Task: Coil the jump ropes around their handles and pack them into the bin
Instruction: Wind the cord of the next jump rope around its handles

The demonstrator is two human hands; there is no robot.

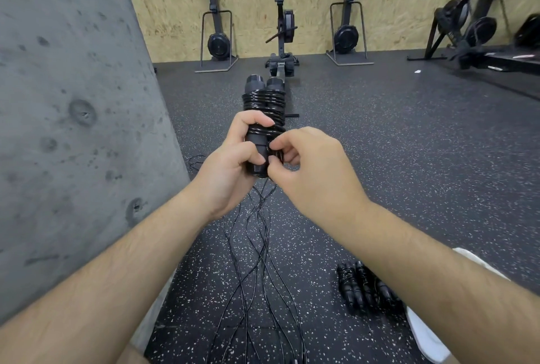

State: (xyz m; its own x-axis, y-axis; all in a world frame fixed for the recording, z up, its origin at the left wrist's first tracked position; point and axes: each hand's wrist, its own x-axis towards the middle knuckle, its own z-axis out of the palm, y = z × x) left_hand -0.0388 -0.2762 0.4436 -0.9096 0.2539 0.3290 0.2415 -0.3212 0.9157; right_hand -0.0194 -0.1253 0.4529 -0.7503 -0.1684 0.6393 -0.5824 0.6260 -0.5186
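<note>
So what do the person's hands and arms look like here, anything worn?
Both are bare. The left hand and right hand have no gloves, and no rings show. The left forearm and right forearm carry no sleeve, watch or band as far as the frame's bottom edge.

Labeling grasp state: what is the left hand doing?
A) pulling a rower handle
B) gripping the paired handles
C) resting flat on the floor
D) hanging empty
B: the left hand is curled round the handles, which have rope wound on them, while the right hand pinches the rope at their near end.
</note>
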